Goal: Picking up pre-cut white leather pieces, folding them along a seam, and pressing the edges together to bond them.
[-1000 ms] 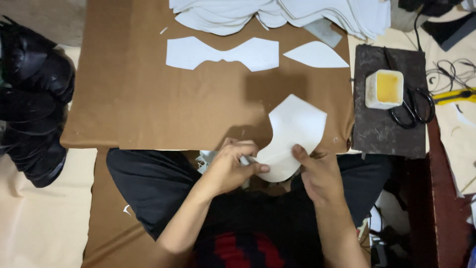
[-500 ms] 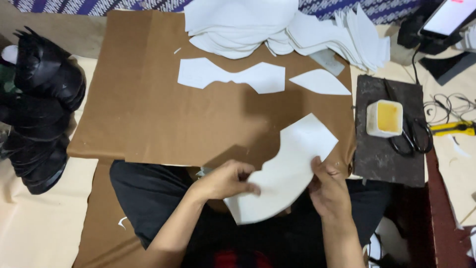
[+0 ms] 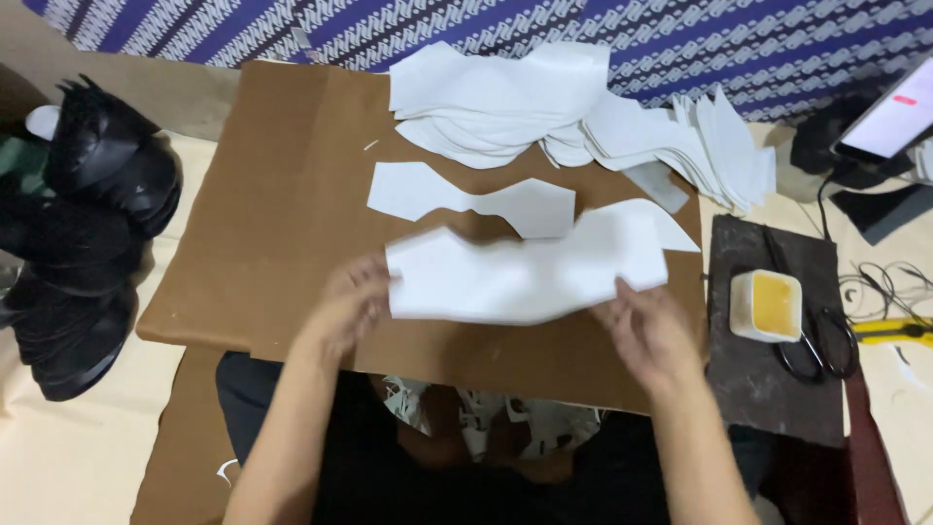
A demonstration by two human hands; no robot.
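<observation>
— What sits at the far left?

— A heap of black shoe parts (image 3: 87, 224), on the cream floor covering beside the brown cardboard sheet (image 3: 272, 194) that serves as the work surface.

— And the hands?

— The left hand (image 3: 345, 306) holds the left end of a long white cut-out piece (image 3: 525, 272); its fingers are curled against that edge, pinching it, though the blur hides the exact grip. The right hand (image 3: 646, 331) grips the right end from below, thumb on top and fingers pressed together underneath.

— Where is that piece exactly?

— Stretched flat between both hands, low over the middle of the cardboard, just in front of another white piece (image 3: 466, 199) lying flat there.

— Anything farther back?

— A pile of white cut pieces (image 3: 573, 107) along the cardboard's far edge.

— And to the right?

— A dark slab (image 3: 758, 389) carrying a small tub of yellow glue (image 3: 768, 304), with black scissors (image 3: 821, 345) just beside it. Cables (image 3: 889, 287) lie farther right.
</observation>
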